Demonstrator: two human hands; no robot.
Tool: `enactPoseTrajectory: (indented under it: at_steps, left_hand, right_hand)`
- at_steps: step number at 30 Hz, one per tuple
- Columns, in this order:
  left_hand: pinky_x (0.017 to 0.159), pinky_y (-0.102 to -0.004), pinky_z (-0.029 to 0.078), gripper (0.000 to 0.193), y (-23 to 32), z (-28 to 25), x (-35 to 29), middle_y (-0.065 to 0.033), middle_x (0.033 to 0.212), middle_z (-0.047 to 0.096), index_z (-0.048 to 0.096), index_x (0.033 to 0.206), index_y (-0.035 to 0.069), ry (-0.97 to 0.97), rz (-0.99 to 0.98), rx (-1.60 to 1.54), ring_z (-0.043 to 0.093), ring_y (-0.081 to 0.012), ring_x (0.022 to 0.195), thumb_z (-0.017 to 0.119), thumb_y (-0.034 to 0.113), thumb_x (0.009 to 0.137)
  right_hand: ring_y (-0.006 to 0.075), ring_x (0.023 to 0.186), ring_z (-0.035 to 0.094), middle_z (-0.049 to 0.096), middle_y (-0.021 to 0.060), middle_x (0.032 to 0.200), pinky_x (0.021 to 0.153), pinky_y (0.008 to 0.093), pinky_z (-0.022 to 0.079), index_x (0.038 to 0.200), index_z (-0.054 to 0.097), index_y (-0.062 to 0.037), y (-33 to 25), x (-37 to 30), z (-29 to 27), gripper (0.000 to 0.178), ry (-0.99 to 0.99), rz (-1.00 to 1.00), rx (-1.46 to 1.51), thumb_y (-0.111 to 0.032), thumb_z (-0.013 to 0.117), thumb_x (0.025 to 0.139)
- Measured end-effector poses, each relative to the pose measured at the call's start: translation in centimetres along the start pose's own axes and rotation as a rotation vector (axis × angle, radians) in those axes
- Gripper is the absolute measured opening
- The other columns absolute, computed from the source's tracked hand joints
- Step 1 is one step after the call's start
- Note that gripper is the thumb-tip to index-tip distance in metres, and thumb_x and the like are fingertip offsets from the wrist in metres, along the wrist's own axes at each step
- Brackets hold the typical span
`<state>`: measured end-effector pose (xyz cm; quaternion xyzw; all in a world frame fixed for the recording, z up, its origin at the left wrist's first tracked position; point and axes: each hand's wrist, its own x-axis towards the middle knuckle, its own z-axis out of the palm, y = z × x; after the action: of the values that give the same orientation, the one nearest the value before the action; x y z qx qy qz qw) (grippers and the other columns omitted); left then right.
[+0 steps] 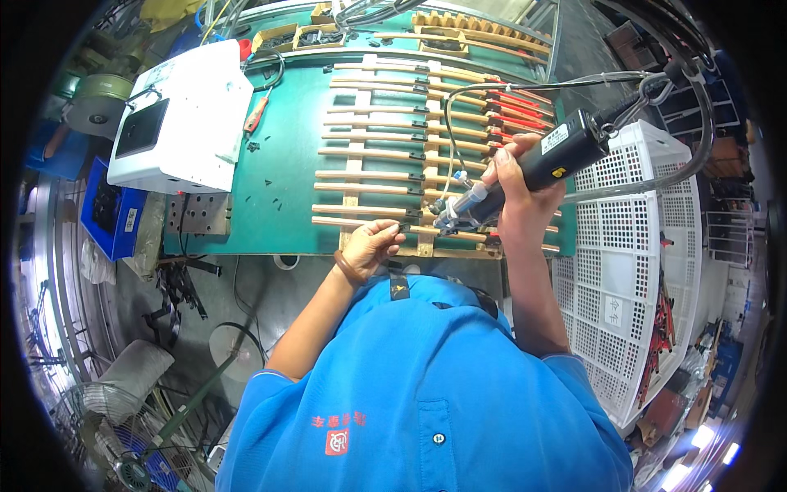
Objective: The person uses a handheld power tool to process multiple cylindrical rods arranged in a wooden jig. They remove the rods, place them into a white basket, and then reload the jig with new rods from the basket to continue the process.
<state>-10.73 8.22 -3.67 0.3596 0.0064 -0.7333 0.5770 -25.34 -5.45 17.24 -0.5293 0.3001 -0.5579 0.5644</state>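
Driving screws into wooden slats on the green table [287, 164].

Right hand [515, 184] clenches a black electric screwdriver [541, 164], tip on the nearest slat [369, 223]; left hand [373, 244] fingers pinch a small black clip [404, 230] there. Beyond the right fingers, a white perforated crate [631, 238] holds red-handled parts [662, 328].

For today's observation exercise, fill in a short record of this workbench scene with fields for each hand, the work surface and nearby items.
Left hand: rests on the nearest wooden rod, fingers at a small black clip.
Right hand: grips a black electric screwdriver, tip pointing down at the rods.
Work surface: green bench with a jig of parallel rods.
Nearby: white machine, white perforated crate.
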Motion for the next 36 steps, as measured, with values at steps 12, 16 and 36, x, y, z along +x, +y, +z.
enactPoseTrajectory:
  at_steps: [12,16,36]
  left_hand:
    - [0.081,-0.0264,0.055,0.029,-0.1,1.4,0.9,-0.0092,0.100,0.067,0.064,0.109,0.002,0.036,0.160,0.496,0.065,-0.0164,0.089,0.071,0.004,0.081]
    - [0.074,-0.0294,0.053,0.035,-0.7,1.3,2.2,-0.0069,0.101,0.066,0.064,0.109,0.007,0.054,0.586,1.250,0.066,-0.0174,0.088,0.072,0.003,0.075]
    - [0.067,-0.0399,0.051,0.024,-0.8,0.7,3.3,-0.0087,0.094,0.057,0.070,0.092,0.012,0.019,0.785,1.637,0.062,-0.0300,0.084,0.068,0.000,0.071]
  right_hand:
    - [0.0147,0.062,0.061,0.058,0.0064,0.083,0.060,0.0257,0.051,0.105,0.053,-0.0003,0.6,-0.1,0.3,0.028,0.017,-0.029,0.006,0.010,0.061,0.081]
    - [0.0146,0.062,0.061,0.058,0.0066,0.083,0.060,0.0258,0.051,0.105,0.053,-0.0003,0.8,-0.3,0.4,0.027,0.015,-0.027,0.011,0.010,0.061,0.081]
    - [0.0089,0.066,0.059,0.058,0.0036,0.087,0.059,0.0246,0.053,0.105,0.051,-0.0002,3.8,-2.0,1.0,0.031,0.081,-0.030,-0.032,0.011,0.062,0.078]
